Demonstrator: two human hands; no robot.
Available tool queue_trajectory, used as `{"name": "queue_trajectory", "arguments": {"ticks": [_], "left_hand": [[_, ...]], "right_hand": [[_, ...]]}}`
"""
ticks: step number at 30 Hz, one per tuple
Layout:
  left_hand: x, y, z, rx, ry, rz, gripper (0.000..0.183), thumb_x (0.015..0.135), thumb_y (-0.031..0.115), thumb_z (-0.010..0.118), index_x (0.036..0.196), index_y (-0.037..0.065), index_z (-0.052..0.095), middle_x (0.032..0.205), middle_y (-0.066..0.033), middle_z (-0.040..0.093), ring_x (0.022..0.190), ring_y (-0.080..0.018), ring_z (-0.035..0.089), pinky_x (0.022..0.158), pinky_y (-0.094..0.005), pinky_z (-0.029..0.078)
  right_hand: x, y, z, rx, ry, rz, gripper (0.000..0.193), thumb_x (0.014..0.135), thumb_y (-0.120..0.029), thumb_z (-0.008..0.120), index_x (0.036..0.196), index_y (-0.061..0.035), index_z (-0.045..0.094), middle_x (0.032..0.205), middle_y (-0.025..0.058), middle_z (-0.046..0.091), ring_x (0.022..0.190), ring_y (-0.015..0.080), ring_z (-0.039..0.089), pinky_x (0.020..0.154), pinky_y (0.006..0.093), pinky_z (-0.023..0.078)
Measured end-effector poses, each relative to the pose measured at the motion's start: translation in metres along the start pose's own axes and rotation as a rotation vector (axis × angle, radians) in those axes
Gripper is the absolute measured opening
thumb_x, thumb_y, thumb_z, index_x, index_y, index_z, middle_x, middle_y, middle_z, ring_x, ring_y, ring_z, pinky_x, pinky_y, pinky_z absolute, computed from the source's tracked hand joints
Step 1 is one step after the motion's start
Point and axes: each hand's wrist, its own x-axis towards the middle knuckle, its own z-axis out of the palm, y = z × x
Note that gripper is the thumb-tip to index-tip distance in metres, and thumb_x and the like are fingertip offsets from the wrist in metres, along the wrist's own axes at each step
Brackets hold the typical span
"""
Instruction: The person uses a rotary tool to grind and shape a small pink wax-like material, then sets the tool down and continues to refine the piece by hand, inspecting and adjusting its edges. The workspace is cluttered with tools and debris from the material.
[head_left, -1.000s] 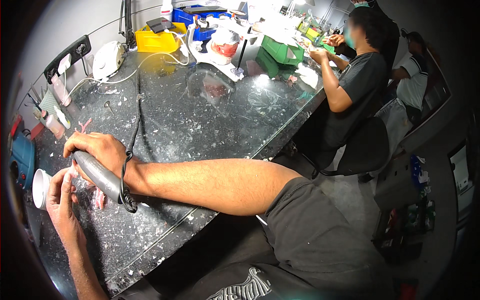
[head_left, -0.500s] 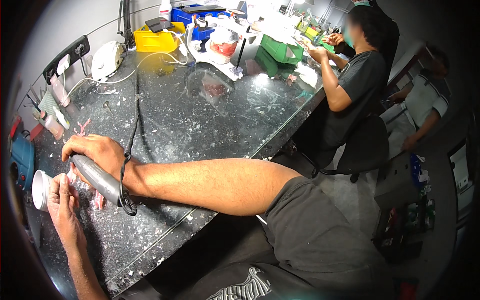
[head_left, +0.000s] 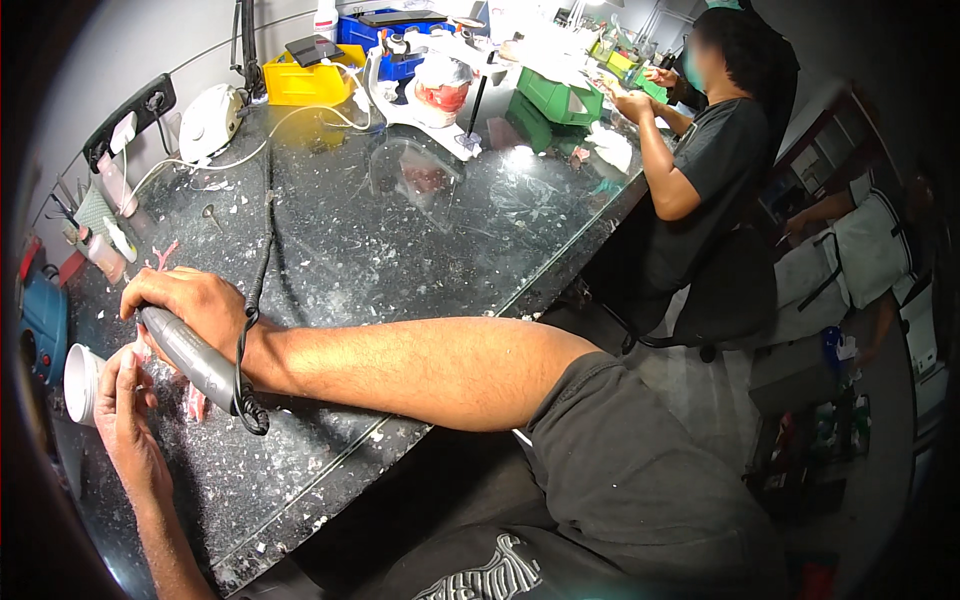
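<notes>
Right hand (head_left: 195,303) wrapped around grey rotary handpiece (head_left: 192,355), black coiled cord (head_left: 256,418) at its rear; tool slants over left part of dusty desk (head_left: 350,265), tip hidden. Left hand (head_left: 130,415) close by, thumb and fingers drawn together; cannot tell what this grip holds. White cup (head_left: 80,385) beside it. Work looks underway, pale chips (head_left: 260,546) scattered; amount done or left unclear.
</notes>
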Motion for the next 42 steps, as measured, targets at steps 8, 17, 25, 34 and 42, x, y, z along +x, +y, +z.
{"name": "queue_trajectory", "arguments": {"ticks": [8,17,25,34,42], "left_hand": [[0.0,0.007,0.011,0.125,0.017,0.092,0.021,0.096,0.013,0.059,0.111,0.001,0.067,0.096,0.002,0.061,0.08,-0.003,0.047,0.068,-0.0178,0.033],[0.011,-0.009,-0.016,-0.01,0.034,0.11,0.01,0.098,0.014,0.059,0.099,0.006,0.064,0.081,0.0046,0.05,0.07,-0.0029,0.04,0.064,-0.0188,0.032],[0.012,-0.01,-0.009,-0.097,0.148,0.151,0.016,0.1,0.02,0.055,0.105,0.007,0.064,0.085,0.006,0.048,0.074,-0.0017,0.039,0.064,-0.0188,0.032],[0.021,-0.005,-0.009,-0.1,0.18,0.197,0.017,0.1,0.026,0.054,0.095,0.011,0.062,0.075,0.0065,0.044,0.07,-0.0032,0.041,0.062,-0.0212,0.032],[0.017,0.002,-0.005,-0.029,0.202,0.264,0.021,0.1,0.025,0.052,0.087,0.01,0.055,0.072,0.0054,0.04,0.066,-0.0047,0.037,0.059,-0.0216,0.032]], "right_hand": [[-0.001,0.004,0.002,-0.077,0.066,-0.106,0.022,0.075,-0.011,0.068,0.095,-0.0108,0.059,0.086,0.0078,0.065,0.082,0.0301,0.065,0.075,0.0394,0.051],[0.016,-0.017,-0.023,0.067,0.014,0.223,0.03,0.086,-0.034,0.071,0.09,-0.0043,0.07,0.088,0.0144,0.069,0.082,0.0234,0.068,0.077,0.0361,0.054],[0.018,-0.013,-0.046,-0.722,-0.576,0.594,0.053,0.075,-0.05,0.067,0.08,0.0029,0.072,0.078,0.0222,0.069,0.077,0.033,0.07,0.074,0.0435,0.055],[0.01,-0.02,-0.028,-0.952,-0.759,0.453,0.06,0.076,-0.059,0.063,0.083,0.0006,0.074,0.081,0.0203,0.07,0.082,0.0355,0.07,0.078,0.0434,0.055],[0.057,-0.033,-0.129,-0.524,-0.284,0.795,0.048,0.082,-0.055,0.071,0.087,-0.0075,0.075,0.069,0.0025,0.063,0.052,0.0087,0.052,0.045,0.024,0.041]]}}
